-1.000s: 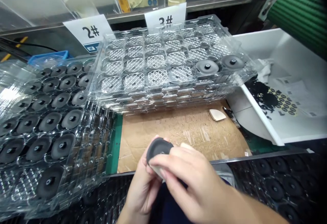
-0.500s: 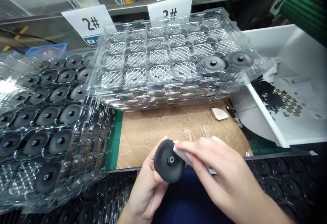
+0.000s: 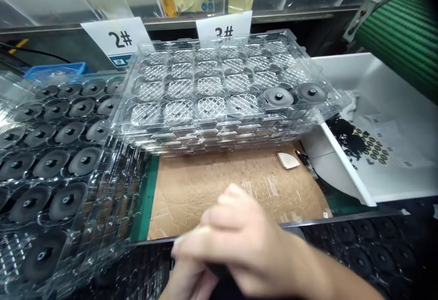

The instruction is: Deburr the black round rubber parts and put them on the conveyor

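My right hand is blurred at the bottom centre, fingers curled and laid across my left hand. Beneath them a sliver of the black round part shows, held in my left hand; most of it is covered. Whatever the right fingers pinch is hidden. Behind the hands lies a cardboard sheet. Beyond it stands a stack of clear trays, the top one carrying two black round parts at its right front. At left, another clear tray stack holds several such parts.
A white bin at right holds black scraps and labels. A pale wedge-shaped piece and a dark slim tool lie on the cardboard's right side. A green ribbed hose hangs at upper right. Two paper signs stand behind the trays.
My right hand has moved left over the black round part and my left hand, covering most of the part. The white cloth-like item it held is out of sight. The view has shifted slightly.
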`<state>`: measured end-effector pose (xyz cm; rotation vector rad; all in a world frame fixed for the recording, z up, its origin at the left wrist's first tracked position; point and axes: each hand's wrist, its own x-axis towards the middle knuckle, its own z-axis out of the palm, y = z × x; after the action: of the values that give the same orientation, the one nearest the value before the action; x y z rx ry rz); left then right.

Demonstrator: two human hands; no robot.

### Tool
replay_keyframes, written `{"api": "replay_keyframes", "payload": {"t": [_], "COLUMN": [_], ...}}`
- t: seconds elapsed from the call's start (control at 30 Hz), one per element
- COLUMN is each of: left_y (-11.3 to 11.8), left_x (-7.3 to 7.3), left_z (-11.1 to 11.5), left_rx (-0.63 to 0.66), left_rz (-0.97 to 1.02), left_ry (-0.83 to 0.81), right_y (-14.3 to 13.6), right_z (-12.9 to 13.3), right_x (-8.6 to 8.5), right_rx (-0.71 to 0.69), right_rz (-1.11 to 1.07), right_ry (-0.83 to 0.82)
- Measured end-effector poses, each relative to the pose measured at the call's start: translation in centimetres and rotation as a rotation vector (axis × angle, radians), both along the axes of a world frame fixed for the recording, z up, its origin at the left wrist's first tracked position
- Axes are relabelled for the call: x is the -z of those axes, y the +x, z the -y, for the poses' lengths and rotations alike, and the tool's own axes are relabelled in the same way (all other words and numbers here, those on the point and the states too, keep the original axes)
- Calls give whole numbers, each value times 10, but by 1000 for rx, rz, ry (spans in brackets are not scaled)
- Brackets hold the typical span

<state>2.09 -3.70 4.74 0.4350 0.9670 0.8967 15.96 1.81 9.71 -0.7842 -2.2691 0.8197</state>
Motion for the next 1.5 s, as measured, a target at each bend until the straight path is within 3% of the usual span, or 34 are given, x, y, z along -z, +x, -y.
{"api": "replay_keyframes", "payload": {"t": [0.07, 0.17, 0.23, 0.33, 0.4, 0.47, 0.6, 0.73, 0.8, 0.87, 1.03, 1.13, 1.3, 1.5], "left_y": [-1, -4, -7, -9, -9, -9, -10, -9, -9, -8, -5, -6, -16, -10], "left_x": [1, 2, 2, 0, -1, -2, -1, 7, 11, 13, 15, 12, 8, 8], "left_z": [-1, -3, -5, -7, -8, -10, -12, -11, -11, -13, -18, -20, -28, -39], "left_rx": [10, 18, 10, -19, -30, -27, -91, -272, -274, -231, -212, -197, -26, 19], "left_rz": [169, 533, 648, 718, 755, 766, 610, 18, -280, -437, -474, -446, -420, -475], "left_ry": [-72, -161, -145, -122, -114, -98, 37, 430, 587, 684, 743, 677, 438, 441], "right_y": [4, 10, 8, -4, -10, -10, 4, 17, 18, 18, 21, 26, 25, 30], "right_z": [-10, -23, -22, -6, 7, 17, 19, 22, 29, 37, 37, 29, 20, 23], "right_x": [13, 46, 75, 116, 135, 143, 136, 117, 108, 98, 77, 68, 59, 66], "right_rx": [189, 478, 469, 453, 510, 579, 664, 700, 713, 690, 431, 356, 362, 491], "right_rz": [-112, -194, -173, -131, -126, -131, -138, -136, -135, -132, -50, 5, -161, -162], "right_ry": [-133, -377, -474, -483, -466, -449, -426, -405, -385, -326, -22, -14, -140, -217]}}
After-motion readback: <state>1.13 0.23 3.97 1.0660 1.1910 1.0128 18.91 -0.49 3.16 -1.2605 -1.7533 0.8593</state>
